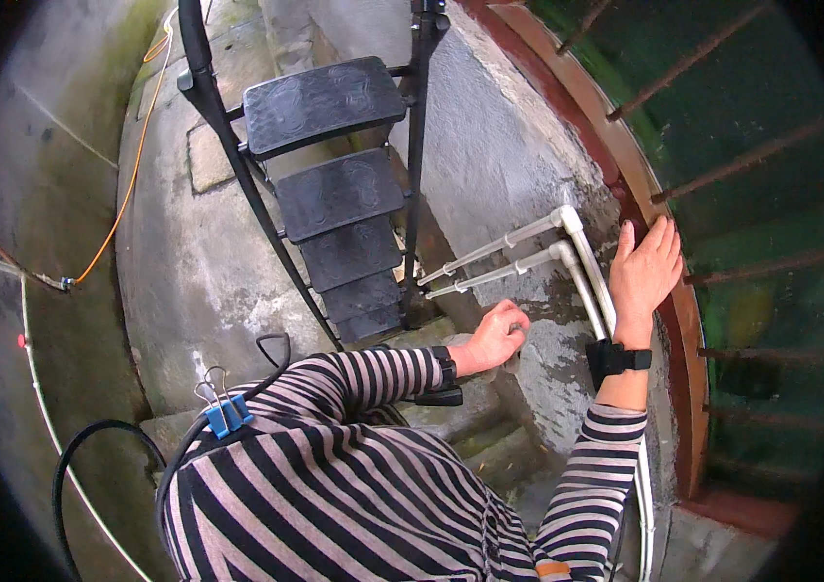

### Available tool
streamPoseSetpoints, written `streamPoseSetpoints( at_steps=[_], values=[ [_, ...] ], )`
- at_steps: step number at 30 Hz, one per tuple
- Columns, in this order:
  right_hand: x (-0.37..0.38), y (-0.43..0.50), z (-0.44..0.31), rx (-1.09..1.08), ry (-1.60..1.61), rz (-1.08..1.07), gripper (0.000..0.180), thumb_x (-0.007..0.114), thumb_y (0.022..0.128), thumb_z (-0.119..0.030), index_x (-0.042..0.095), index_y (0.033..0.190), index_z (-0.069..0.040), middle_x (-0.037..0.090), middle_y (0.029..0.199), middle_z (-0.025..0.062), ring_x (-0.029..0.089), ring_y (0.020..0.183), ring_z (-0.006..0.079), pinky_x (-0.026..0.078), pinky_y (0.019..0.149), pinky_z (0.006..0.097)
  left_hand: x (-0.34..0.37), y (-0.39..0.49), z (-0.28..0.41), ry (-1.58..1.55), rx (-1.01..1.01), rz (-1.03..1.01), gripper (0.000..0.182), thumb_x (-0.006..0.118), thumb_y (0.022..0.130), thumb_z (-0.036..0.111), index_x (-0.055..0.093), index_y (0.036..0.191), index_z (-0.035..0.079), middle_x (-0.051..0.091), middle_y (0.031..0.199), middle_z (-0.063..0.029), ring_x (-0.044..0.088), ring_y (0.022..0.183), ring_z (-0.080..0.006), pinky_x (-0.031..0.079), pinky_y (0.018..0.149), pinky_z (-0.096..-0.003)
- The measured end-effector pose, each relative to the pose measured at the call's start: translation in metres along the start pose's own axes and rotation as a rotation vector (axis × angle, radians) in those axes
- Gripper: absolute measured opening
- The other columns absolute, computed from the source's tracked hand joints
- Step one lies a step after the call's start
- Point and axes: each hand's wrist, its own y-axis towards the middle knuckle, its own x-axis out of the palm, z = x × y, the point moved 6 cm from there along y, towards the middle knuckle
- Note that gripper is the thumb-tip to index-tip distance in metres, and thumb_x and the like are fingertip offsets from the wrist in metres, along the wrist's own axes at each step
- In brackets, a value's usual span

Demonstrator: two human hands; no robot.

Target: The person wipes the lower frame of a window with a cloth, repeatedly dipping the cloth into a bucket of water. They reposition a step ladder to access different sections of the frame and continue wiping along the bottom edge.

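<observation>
My right hand (646, 269) lies flat with its fingers together on the reddish-brown window frame (638, 174), beside the rusty bars. My left hand (496, 336) is curled in front of my body, near the grey wall and below two white plastic pipes (532, 231). Whether something small is inside its fingers cannot be told. Ahead of me stands a black folding stepladder (325, 105) with wide textured treads, apart from both hands. A dark strap with a small device sits on each wrist.
An orange hose (137, 164) runs along the left wall to a fitting on a pipe. A blue binder clip (228, 416) holds a black cable at my shoulder. Rusty window bars (747, 153) line the right. Stone ledges (506, 451) lie below my left hand.
</observation>
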Motion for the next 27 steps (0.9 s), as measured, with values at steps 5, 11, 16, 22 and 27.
streamPoseSetpoints(
  at_steps=[5, 11, 16, 22, 27],
  values=[
    [-0.017, -0.032, 0.009, -0.076, 0.156, 0.022, 0.057, 0.061, 0.085, -0.029, 0.046, 0.129, 0.003, 0.045, 0.136, 0.0235, 0.039, 0.129, 0.0368, 0.030, 0.106, 0.0492, 0.007, 0.000, 0.007, 0.101, 0.162, -0.063, 0.013, 0.057, 0.074, 0.003, 0.063, 0.086, 0.003, 0.056, 0.092, -0.0143, 0.057, 0.087, -0.0315, 0.048, 0.077, -0.0369],
    [-0.053, -0.053, 0.000, -0.113, 0.291, 0.072, 0.047, 0.063, 0.082, -0.026, 0.054, 0.120, 0.002, 0.046, 0.137, 0.0157, 0.038, 0.131, 0.0338, 0.026, 0.107, 0.0527, -0.001, 0.004, 0.009, 0.110, 0.054, -0.044, 0.016, 0.056, 0.075, -0.001, 0.065, 0.088, 0.002, 0.056, 0.093, -0.0112, 0.058, 0.080, -0.0234, 0.049, 0.070, -0.0314],
    [-0.026, -0.010, 0.000, 0.075, 0.265, 0.028, 0.056, 0.054, 0.090, -0.038, 0.049, 0.126, 0.004, 0.042, 0.138, 0.0229, 0.037, 0.131, 0.0344, 0.025, 0.108, 0.0519, 0.008, 0.005, 0.013, 0.188, 0.127, -0.102, 0.017, 0.055, 0.073, -0.001, 0.065, 0.087, 0.002, 0.058, 0.093, -0.0137, 0.059, 0.085, -0.0279, 0.049, 0.074, -0.0342],
    [-0.014, -0.016, 0.018, 0.165, 0.205, -0.047, 0.067, 0.052, 0.090, -0.044, 0.041, 0.133, 0.007, 0.041, 0.139, 0.0240, 0.036, 0.132, 0.0345, 0.025, 0.110, 0.0475, 0.017, 0.003, 0.011, 0.209, 0.143, -0.146, 0.017, 0.056, 0.072, -0.001, 0.065, 0.086, 0.002, 0.057, 0.095, -0.0133, 0.058, 0.089, -0.0286, 0.048, 0.078, -0.0342],
    [-0.031, -0.064, 0.042, 0.154, 0.237, -0.001, 0.066, 0.058, 0.088, -0.038, 0.041, 0.132, 0.008, 0.041, 0.139, 0.0243, 0.035, 0.134, 0.0344, 0.024, 0.112, 0.0438, 0.021, -0.003, 0.012, 0.159, 0.077, -0.174, 0.017, 0.056, 0.073, -0.002, 0.065, 0.087, 0.002, 0.056, 0.094, -0.0115, 0.057, 0.087, -0.0261, 0.048, 0.077, -0.0335]
  ],
)
